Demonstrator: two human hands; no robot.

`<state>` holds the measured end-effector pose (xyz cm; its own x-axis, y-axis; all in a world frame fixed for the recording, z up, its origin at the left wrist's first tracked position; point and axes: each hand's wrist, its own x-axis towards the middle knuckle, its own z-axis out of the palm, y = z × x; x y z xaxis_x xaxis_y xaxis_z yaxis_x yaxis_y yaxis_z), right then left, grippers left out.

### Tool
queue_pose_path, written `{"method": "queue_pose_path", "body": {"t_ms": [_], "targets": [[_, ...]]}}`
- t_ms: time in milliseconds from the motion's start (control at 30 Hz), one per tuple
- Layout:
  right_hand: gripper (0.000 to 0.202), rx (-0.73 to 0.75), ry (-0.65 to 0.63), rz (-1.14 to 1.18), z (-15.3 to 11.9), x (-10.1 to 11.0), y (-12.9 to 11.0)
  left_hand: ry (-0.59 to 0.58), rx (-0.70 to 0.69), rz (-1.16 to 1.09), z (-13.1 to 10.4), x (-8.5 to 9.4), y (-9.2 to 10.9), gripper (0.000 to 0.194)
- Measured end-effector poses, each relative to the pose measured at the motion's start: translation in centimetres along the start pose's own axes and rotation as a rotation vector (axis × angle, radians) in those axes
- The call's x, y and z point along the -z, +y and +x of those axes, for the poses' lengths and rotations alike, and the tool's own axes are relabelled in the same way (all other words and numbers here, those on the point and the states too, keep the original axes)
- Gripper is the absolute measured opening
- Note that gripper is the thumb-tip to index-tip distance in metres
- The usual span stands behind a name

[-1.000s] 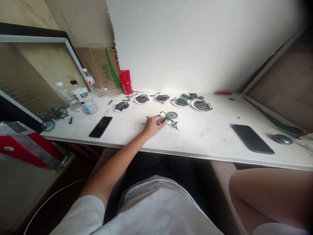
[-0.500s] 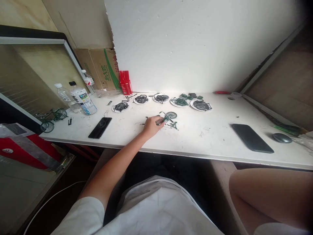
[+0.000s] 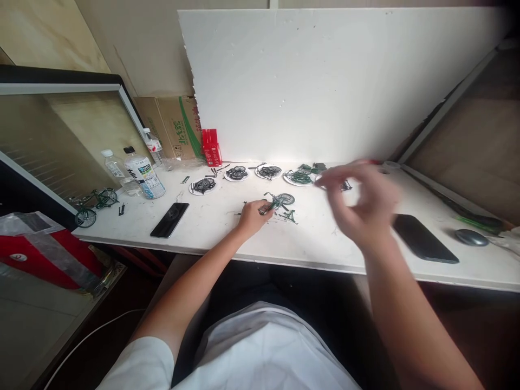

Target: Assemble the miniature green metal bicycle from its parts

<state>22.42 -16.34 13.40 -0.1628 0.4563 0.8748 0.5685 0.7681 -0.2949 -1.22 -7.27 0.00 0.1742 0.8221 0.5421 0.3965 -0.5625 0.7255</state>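
My left hand (image 3: 255, 215) is closed around a small green model bicycle (image 3: 285, 199), partly assembled, its dark spoked wheel pointing away to the right. The fingers hide the rear of the model. Just right of it on the table, a green bicycle frame piece (image 3: 289, 216) lies with thin bits. My right hand (image 3: 361, 203) hangs in the air right of the model, blurred by motion, fingers curved. Whether anything is in it does not show. Behind it, a plate of dark parts is mostly covered. A white plate of green parts (image 3: 299, 177) stands beside its fingertips.
Three white plates (image 3: 203, 186) with dark wheels and parts line the back of the white table (image 3: 219, 222). A finished-looking model bicycle (image 3: 95, 206), bottles (image 3: 145, 173) and a phone (image 3: 169, 220) are at left. A black slab (image 3: 426, 238) and a mouse (image 3: 471, 237) lie at right.
My right hand has come into view from the right and is over the table. My left hand stays on the model bicycle. The view has tilted up slightly.
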Motion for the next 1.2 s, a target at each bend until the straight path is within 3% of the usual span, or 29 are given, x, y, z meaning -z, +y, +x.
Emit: {"method": "queue_pose_path", "body": {"t_ms": [167,300,400,600,767,1033,1200], "targets": [[0.021,-0.2,-0.468,-0.115,-1.2,-5.7,4.5,0.052,0.051,-0.009,0.2,0.0,-0.3,0.02],[0.014,-0.222,-0.585,-0.213,-3.0,-8.6,6.2,0.097,0.104,-0.062,0.4,-0.2,-0.8,0.022],[0.013,-0.234,-0.552,-0.124,-4.0,-9.7,6.5,0.095,0.124,-0.122,0.5,-0.2,-0.8,0.021],[0.013,-0.321,-0.353,0.024,-5.9,-11.8,7.6,0.08,0.114,-0.156,0.4,-0.3,-0.8,0.016],[0.018,-0.387,-0.221,0.019,-6.6,-12.1,8.1,0.083,0.126,-0.188,0.5,-0.5,-1.2,0.019],[0.019,-0.418,-0.278,-0.03,-6.4,-11.9,8.1,0.059,0.125,-0.21,0.5,-0.6,-1.3,0.026],[0.038,-0.47,-0.348,-0.072,-6.3,-11.8,7.7,0.029,0.11,-0.223,0.4,-0.6,-1.2,0.027]]}}
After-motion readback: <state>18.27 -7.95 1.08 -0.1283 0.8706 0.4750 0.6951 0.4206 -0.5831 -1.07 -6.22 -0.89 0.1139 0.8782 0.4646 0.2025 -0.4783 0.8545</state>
